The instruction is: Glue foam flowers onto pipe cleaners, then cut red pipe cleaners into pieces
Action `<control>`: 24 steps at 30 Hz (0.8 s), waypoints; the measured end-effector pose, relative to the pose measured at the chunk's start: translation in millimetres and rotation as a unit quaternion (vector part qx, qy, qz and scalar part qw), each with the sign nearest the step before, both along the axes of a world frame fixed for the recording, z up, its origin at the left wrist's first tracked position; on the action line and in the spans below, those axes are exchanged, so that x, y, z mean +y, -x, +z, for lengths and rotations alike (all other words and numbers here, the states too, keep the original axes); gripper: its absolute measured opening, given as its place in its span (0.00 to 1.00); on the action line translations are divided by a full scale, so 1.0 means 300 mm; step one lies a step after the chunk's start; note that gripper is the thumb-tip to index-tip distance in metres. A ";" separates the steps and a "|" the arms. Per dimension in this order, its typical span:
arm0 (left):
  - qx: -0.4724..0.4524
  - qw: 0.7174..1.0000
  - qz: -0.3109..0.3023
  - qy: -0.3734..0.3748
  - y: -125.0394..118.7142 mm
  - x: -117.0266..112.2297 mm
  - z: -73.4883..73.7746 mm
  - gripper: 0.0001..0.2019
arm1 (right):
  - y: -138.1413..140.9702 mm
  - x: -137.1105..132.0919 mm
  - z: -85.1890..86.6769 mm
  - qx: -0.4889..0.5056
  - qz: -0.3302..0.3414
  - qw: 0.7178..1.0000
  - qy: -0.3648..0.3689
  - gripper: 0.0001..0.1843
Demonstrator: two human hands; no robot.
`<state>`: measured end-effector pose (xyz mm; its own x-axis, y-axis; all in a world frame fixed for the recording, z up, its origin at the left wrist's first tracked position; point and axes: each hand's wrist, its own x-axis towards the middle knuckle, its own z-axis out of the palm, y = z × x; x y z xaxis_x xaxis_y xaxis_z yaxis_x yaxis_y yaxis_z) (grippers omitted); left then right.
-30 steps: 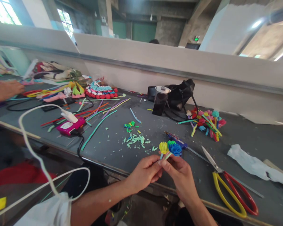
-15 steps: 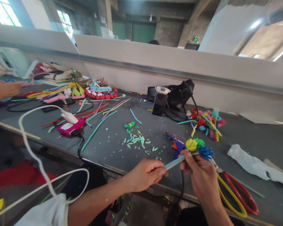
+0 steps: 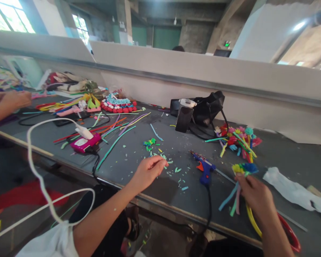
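Observation:
My right hand (image 3: 253, 187) grips a small bunch of pipe-cleaner flowers (image 3: 244, 168), with yellow, green and blue heads up and blue, green and pink stems hanging below. Under that hand lie scissors (image 3: 290, 232) with red and yellow handles, partly covered by it. Over the pale green pipe-cleaner clippings (image 3: 178, 170) hovers my left hand (image 3: 151, 169), its thumb and fingers pinched together; whatever they may hold is hidden. Between the hands lies a blue glue gun (image 3: 206, 174), its orange trigger facing left.
Behind my right hand lies a heap of pipe-cleaner flowers (image 3: 239, 141), near a black bag (image 3: 210, 107) and a phone (image 3: 184, 119). Loose pipe cleaners (image 3: 116, 146) and a magenta power adapter (image 3: 85, 142) lie left. Another person's hand (image 3: 14, 101) works at far left. White cloth (image 3: 291, 187) lies right.
My left hand has let go of the flower stems and moved left over the clippings. My right hand has carried the bunch right, toward the scissors, and the stems now hang down.

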<state>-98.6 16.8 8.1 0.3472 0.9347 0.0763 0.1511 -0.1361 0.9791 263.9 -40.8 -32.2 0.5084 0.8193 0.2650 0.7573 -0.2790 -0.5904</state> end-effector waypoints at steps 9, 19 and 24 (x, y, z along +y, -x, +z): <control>0.326 0.902 0.124 -0.253 0.084 0.317 0.016 0.12 | 0.047 0.024 0.029 -0.075 -0.079 0.992 0.068 0.26; 0.464 0.839 0.004 -0.286 -0.027 0.595 -0.051 0.12 | 0.099 -0.012 0.048 -0.128 -0.075 0.982 -0.115 0.23; 0.482 0.820 0.010 -0.307 -0.038 0.592 -0.069 0.07 | 0.099 -0.026 0.047 -0.131 -0.084 0.976 -0.155 0.21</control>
